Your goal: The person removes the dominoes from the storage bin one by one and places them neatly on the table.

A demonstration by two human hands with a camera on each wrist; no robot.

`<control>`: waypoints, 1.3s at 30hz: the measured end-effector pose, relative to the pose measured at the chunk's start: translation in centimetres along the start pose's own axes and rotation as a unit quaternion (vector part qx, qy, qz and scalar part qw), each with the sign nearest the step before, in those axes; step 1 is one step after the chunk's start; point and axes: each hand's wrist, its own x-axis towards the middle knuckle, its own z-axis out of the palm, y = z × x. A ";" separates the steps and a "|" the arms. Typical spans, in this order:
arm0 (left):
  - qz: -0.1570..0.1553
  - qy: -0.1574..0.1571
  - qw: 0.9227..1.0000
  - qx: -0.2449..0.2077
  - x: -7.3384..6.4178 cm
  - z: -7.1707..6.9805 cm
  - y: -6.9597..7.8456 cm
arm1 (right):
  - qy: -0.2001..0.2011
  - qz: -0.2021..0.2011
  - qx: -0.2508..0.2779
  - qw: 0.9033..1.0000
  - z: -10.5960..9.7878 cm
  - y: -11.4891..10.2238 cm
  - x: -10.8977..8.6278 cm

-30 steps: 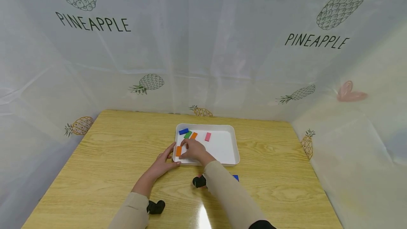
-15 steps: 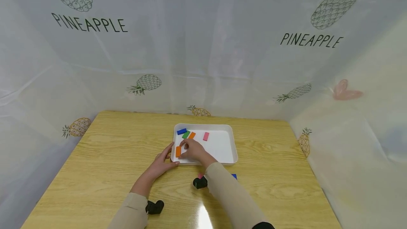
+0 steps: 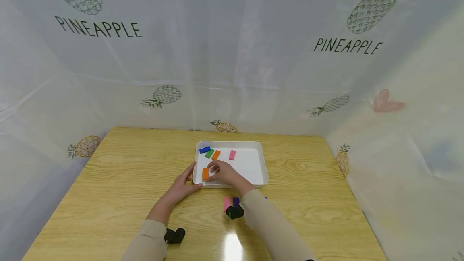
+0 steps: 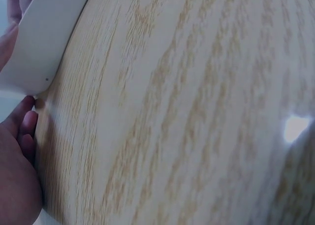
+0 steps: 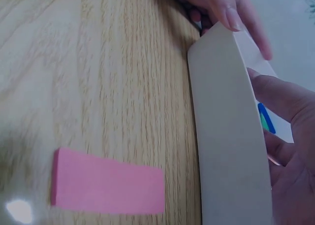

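Note:
A white tray (image 3: 250, 172) lies near the table's far side. My left hand (image 3: 180, 188) holds its near-left corner, thumb on the near rim and fingers along the left side. My right hand (image 3: 224, 173) reaches inside and pinches the ends of a flat orange block (image 3: 205, 174) between thumb and fingers. In the right wrist view the tray's wall (image 5: 226, 131) hides that block and part of the hand. Farther back in the tray lie a blue block (image 3: 204, 150), a green block (image 3: 209, 154), a second orange block (image 3: 216, 155) and a pink block (image 3: 232, 155).
In front of the tray, a pink block (image 3: 226, 204) and a dark purple block (image 3: 236, 201) lie on the wooden table (image 3: 119, 180). A blue corner (image 3: 266, 197) shows behind the right sleeve. A pineapple-print curtain (image 3: 232, 71) hangs behind the table.
My right hand has shifted the near orange block slightly right, away from the tray's left wall. My left hand stays at the corner. More of the blocks in front of the tray shows.

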 end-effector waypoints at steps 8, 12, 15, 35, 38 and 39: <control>0.007 -0.003 1.000 -0.005 0.1 -0.1 -0.1 | 0.003 -0.010 0.035 0.999 -0.8 0.3 -1.8; 0.010 -0.001 1.000 -0.004 0.1 -0.2 -0.1 | 0.010 -0.011 0.056 0.998 -1.1 0.4 -2.8; 0.011 0.000 1.000 -0.001 0.1 -0.2 -0.1 | 0.018 -0.013 0.074 0.997 -1.4 0.2 -3.8; 0.013 0.001 1.000 -0.002 0.2 0.0 -0.2 | 0.117 -0.086 0.149 0.978 -0.8 2.2 -10.3; 0.016 0.001 1.000 -0.001 0.2 0.0 -0.1 | 0.129 -0.076 0.169 0.974 -0.1 2.4 -11.5; 0.014 0.001 1.000 -0.001 0.2 0.0 -0.2 | 0.131 -0.070 0.175 0.973 0.1 2.5 -11.9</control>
